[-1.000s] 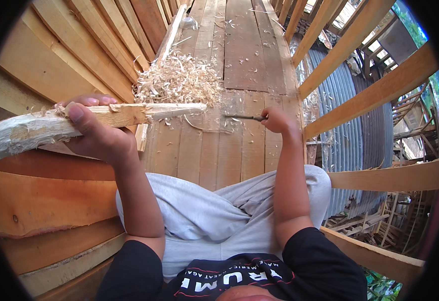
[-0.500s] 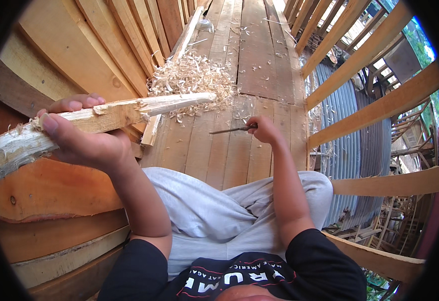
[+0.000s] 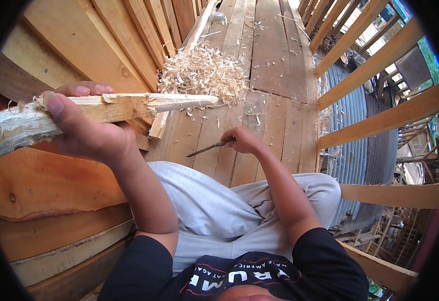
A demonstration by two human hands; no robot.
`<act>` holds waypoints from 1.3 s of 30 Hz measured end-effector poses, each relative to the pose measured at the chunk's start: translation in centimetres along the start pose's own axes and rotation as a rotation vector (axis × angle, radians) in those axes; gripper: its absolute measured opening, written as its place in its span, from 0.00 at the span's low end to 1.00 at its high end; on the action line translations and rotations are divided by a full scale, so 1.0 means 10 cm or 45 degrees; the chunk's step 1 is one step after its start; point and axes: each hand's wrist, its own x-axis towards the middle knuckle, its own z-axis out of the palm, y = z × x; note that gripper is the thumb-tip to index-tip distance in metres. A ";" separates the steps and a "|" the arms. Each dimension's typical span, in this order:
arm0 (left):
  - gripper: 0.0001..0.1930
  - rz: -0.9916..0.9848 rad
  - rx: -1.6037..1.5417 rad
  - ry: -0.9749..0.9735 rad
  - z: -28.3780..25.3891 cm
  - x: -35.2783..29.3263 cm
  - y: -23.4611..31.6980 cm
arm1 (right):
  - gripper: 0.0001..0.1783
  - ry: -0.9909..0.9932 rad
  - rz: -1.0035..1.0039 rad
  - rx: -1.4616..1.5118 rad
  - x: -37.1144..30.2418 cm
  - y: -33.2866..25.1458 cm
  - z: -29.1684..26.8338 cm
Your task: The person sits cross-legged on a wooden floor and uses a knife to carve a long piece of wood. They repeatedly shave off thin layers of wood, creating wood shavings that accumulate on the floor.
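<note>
The floor (image 3: 278,75) is laid with long brown wooden planks, with visible seams between them and a broader, darker board toward the far end. A loose heap of pale, curled wood shavings (image 3: 202,70) lies on its left side near the wall, with stray curls (image 3: 257,118) scattered over the boards around it. Beyond the heap, a small clear object (image 3: 220,18) sits beside a long pale wood strip (image 3: 201,24).

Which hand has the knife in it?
The right hand holds the thin, dark knife; the left hand is the one gripping the long piece of wood.
</note>
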 end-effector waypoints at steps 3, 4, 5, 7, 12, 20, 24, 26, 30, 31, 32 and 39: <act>0.24 -0.036 0.007 -0.033 0.01 -0.01 0.02 | 0.13 0.360 0.131 0.009 0.04 -0.12 0.19; 0.24 -0.043 -0.002 -0.045 0.01 -0.01 0.02 | 0.13 0.475 0.153 0.000 0.06 -0.12 0.16; 0.24 -0.048 -0.011 -0.054 0.00 -0.01 0.03 | 0.13 0.589 0.173 -0.010 0.09 -0.13 0.14; 0.24 -0.039 -0.003 -0.043 0.00 -0.01 0.03 | 0.13 0.382 0.073 0.057 0.10 -0.10 0.03; 0.24 0.002 0.014 -0.031 0.02 -0.01 0.04 | 0.13 -0.188 -0.237 0.102 0.05 -0.08 0.21; 0.24 -0.020 0.023 -0.049 -0.03 0.01 0.07 | 0.13 0.411 0.093 -0.008 0.09 -0.07 0.06; 0.23 -0.018 0.025 -0.036 -0.01 0.01 0.06 | 0.13 0.020 -0.020 -0.017 0.05 -0.05 0.08; 0.23 -0.016 0.024 -0.040 0.00 0.00 0.05 | 0.12 0.110 0.028 -0.051 0.04 -0.06 0.24; 0.23 -0.031 0.046 -0.061 -0.02 0.00 0.05 | 0.10 0.576 0.188 -0.010 0.13 0.03 0.12; 0.23 -0.039 0.044 -0.053 -0.03 0.01 0.05 | 0.10 0.431 0.149 -0.002 0.13 0.12 -0.03; 0.23 -0.050 0.039 -0.050 -0.04 0.02 0.05 | 0.10 0.289 0.112 0.007 0.12 0.24 -0.19; 0.24 -0.064 0.047 -0.077 -0.01 0.02 0.05 | 0.13 0.258 0.182 -0.030 0.03 0.57 -0.33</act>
